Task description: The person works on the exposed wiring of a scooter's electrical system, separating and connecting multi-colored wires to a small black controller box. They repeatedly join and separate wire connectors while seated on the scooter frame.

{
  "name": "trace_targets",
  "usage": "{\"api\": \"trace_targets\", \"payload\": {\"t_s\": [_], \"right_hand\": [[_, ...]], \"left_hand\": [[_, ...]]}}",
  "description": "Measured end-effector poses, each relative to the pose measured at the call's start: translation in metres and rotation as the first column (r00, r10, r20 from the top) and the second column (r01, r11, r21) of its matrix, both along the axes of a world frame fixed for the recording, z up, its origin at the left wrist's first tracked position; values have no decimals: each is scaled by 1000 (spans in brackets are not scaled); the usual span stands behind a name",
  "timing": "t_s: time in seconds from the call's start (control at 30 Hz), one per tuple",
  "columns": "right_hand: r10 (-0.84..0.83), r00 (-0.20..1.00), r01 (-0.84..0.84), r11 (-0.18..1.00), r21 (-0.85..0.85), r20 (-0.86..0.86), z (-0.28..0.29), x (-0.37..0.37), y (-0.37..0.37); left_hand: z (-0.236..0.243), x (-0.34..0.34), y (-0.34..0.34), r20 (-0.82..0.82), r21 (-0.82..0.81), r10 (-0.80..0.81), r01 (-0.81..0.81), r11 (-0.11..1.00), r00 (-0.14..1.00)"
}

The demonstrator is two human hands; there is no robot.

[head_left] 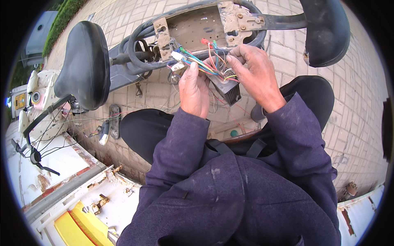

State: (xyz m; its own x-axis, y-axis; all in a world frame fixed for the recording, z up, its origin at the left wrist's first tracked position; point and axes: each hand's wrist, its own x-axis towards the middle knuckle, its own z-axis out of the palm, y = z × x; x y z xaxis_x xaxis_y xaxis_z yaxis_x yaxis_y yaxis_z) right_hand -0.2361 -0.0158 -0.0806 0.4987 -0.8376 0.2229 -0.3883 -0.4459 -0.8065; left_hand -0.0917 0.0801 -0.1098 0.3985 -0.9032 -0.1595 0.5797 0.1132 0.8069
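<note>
In front of me is a finned metal controller box (230,91) with a bundle of coloured wires (202,64) running from its end. My left hand (194,95) is closed around the bundle, its thumb pressed against the wires close to the box. White plug connectors (177,56) hang off the wires beyond that thumb. My right hand (255,74) pinches thin wires between thumb and fingers just above the box; its fingers partly hide which ones. Small red terminals (205,41) stick up at the ends of some wires.
Right beyond my hands lies an electric bike frame with a rusty battery tray (193,30). Black saddles stand at its left (84,65) and right (328,35). Handlebars with cables (36,155) are at far left. Loose wires and a sandal (115,121) lie on the brick paving.
</note>
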Motion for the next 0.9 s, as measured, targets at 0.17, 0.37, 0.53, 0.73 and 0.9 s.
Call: {"api": "trace_targets", "payload": {"t_s": [0.17,0.37,0.53,0.73,0.9], "right_hand": [[-17,997,37,962,-272,76,4,2,2],[178,981,-108,834,-541,78,3,1,-3],[216,976,-198,872,-448,-10,1,-1,2],[325,945,-328,933,-146,-46,4,-13,8],[351,935,-344,931,-121,42,0,-9,10]], "left_hand": [[4,-5,-2,-37,-10,73,-74,997,997],[3,-3,0,-118,-54,56,-62,997,991],[-2,1,1,-115,-54,66,-72,996,991],[-2,2,2,-125,-85,39,-50,995,991],[2,4,2,-8,-59,55,-55,997,998]]}}
